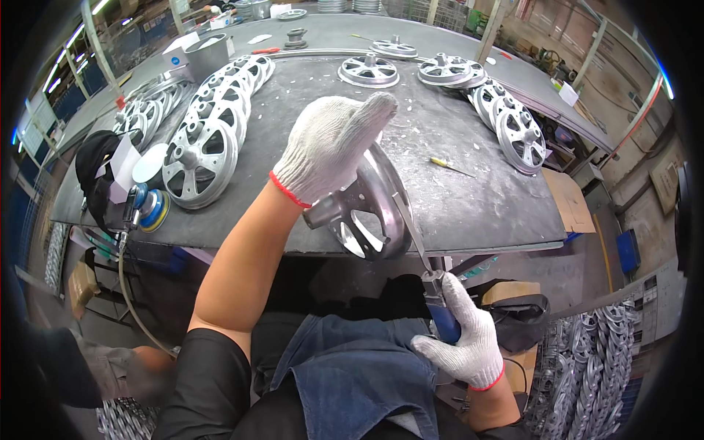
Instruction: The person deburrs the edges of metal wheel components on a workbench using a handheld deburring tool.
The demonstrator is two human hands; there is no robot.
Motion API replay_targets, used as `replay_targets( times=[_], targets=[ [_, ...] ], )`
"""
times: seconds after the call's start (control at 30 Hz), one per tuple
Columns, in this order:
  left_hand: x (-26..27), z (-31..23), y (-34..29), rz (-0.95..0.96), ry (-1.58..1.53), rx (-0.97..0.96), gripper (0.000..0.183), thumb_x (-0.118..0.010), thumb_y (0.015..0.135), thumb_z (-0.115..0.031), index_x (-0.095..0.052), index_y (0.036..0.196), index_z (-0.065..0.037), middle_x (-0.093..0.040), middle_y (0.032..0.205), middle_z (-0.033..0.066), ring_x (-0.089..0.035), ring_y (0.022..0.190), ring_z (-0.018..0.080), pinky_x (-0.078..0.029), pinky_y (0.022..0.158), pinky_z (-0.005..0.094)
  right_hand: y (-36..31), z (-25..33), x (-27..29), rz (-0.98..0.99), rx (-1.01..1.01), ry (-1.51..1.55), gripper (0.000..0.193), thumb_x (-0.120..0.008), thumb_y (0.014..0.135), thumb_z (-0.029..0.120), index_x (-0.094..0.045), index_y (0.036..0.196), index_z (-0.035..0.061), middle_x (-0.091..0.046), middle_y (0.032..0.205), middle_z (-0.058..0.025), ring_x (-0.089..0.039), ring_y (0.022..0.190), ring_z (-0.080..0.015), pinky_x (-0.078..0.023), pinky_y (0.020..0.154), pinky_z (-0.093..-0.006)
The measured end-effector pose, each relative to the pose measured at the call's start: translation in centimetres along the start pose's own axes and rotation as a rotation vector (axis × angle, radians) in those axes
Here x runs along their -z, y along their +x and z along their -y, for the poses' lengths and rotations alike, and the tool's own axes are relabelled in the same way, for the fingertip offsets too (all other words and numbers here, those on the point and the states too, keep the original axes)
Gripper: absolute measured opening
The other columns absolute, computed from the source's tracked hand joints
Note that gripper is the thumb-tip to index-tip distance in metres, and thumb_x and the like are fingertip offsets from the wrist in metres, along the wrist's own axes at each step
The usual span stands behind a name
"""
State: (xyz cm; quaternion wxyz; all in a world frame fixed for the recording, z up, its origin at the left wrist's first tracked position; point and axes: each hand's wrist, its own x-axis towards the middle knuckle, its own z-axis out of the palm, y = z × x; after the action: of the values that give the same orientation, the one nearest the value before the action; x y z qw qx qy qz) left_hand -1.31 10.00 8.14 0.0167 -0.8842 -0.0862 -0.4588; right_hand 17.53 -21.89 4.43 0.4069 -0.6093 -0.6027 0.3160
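My left hand (330, 139), in a white knit glove with a red cuff, grips the top of a spoked metal wheel (390, 194). The wheel is tilted up on its rim at the table's near edge, its hub pointing left. Gloved the same way, my right hand (469, 341) is closed round the blue handle of a file (413, 231). Its long narrow blade points up and lies against or just beside the wheel's rim; I cannot tell whether it touches. The fingers behind the handle are partly hidden.
Rows of similar wheels stand leaning at left (198, 161) and right (521, 136) on the grey table (293, 220). A yellow-handled screwdriver (449, 166) lies right of centre. A disc sander (150, 209) sits at the left edge. Another person's arm (150, 363) shows lower left.
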Motion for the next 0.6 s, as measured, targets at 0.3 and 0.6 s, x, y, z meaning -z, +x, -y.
replay_targets(
  times=[0.3, 0.6],
  targets=[
    [0.2, -0.2, -0.5, 0.069, 0.142, -0.059, 0.027, -0.07, 0.091, 0.001, -0.071, 0.117, 0.005, -0.072, 0.102, 0.0209, -0.072, 0.094, 0.0454, -0.058, 0.08, 0.0509, 0.7, 0.3, -1.5, -0.09, 0.09, -0.179, 0.062, -0.082, 0.095, -0.002, -0.062, 0.153, -0.0101, -0.075, 0.143, -0.028, -0.075, 0.132, -0.0315, -0.056, 0.113, -0.0388],
    [0.0, -0.3, -1.0, 0.107, 0.131, -0.029, 0.037, -0.071, 0.088, 0.0, -0.073, 0.125, 0.004, -0.077, 0.113, 0.0202, -0.074, 0.098, 0.0437, -0.06, 0.083, 0.0491, 1.1, 1.5, -1.0, -0.089, 0.063, -0.262, 0.064, -0.083, 0.094, 0.001, -0.063, 0.154, -0.0064, -0.074, 0.144, -0.0291, -0.075, 0.133, -0.0362, -0.057, 0.112, -0.0391]
  ],
)
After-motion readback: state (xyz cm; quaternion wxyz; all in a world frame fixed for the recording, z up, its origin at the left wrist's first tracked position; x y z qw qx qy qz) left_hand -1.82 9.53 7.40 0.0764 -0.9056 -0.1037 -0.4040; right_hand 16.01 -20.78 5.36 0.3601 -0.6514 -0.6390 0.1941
